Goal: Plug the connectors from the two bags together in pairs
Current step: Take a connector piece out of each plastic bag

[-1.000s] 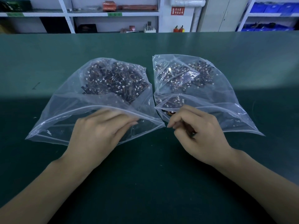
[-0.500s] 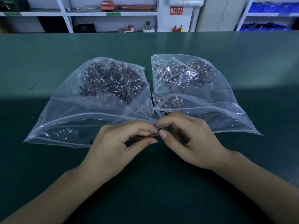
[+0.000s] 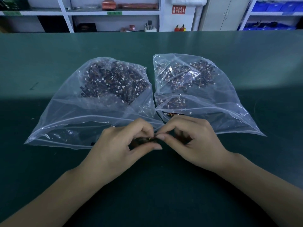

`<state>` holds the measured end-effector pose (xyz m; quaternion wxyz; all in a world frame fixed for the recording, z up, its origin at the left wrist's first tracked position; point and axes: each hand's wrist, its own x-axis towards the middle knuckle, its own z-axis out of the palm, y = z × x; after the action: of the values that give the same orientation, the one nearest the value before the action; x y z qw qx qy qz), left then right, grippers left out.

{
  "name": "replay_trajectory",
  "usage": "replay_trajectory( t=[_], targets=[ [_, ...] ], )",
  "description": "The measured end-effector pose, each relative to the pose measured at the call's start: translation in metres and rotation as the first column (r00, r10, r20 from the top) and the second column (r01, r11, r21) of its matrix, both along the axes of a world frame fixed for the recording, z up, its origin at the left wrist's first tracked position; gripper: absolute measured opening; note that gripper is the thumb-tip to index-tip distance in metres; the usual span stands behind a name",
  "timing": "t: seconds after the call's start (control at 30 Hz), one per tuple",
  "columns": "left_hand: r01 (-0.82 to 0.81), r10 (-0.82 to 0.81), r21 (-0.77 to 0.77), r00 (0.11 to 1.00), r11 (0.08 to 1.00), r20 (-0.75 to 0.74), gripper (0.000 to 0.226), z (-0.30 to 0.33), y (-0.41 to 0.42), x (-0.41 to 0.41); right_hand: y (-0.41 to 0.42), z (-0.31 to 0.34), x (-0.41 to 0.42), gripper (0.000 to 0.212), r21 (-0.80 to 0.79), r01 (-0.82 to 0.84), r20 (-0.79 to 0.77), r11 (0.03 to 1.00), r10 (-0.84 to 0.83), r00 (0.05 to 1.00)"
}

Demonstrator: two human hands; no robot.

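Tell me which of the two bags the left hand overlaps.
The left bag: the left hand covers its near right corner. The right bag lies behind the right hand instead.

A big dark green table fills most of the view. A band of light falls across its far part, and the near part is in shadow. Behind the table stand white metal shelves with an orange-red pack and green labels on them. A red sign with white writing hangs on a white post. Beside it is a grey cupboard with doors. On the far right, shelves hold blue plastic bins.
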<state>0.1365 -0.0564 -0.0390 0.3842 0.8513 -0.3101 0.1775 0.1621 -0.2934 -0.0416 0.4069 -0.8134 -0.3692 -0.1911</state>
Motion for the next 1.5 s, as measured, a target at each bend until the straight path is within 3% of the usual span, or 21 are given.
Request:
replay_trajectory(
  t=[0.3, 1.4, 1.5],
  targets=[
    [-0.118, 0.117, 0.005, 0.989, 0.993, 0.095, 0.019, -0.0023, 0.0026, 0.0024, -0.0037, 0.0006, -0.0002, 0.005, 0.067, 0.015, -0.058, 0.998, -0.012, 0.998],
    [-0.055, 0.056, -0.015, 0.989, 0.998, 0.137, 0.014, 0.0029, 0.0016, -0.0009, -0.002, 0.0013, -0.0003, 0.01, 0.013, -0.051, -0.036, 0.999, 0.052, 0.998],
    [-0.08, 0.084, -0.027, 0.983, 0.996, 0.166, 0.014, 0.0017, 0.002, -0.0015, -0.0039, 0.0018, -0.0009, 0.01, 0.023, 0.0, -0.05, 1.0, 0.001, 0.999]
  ],
)
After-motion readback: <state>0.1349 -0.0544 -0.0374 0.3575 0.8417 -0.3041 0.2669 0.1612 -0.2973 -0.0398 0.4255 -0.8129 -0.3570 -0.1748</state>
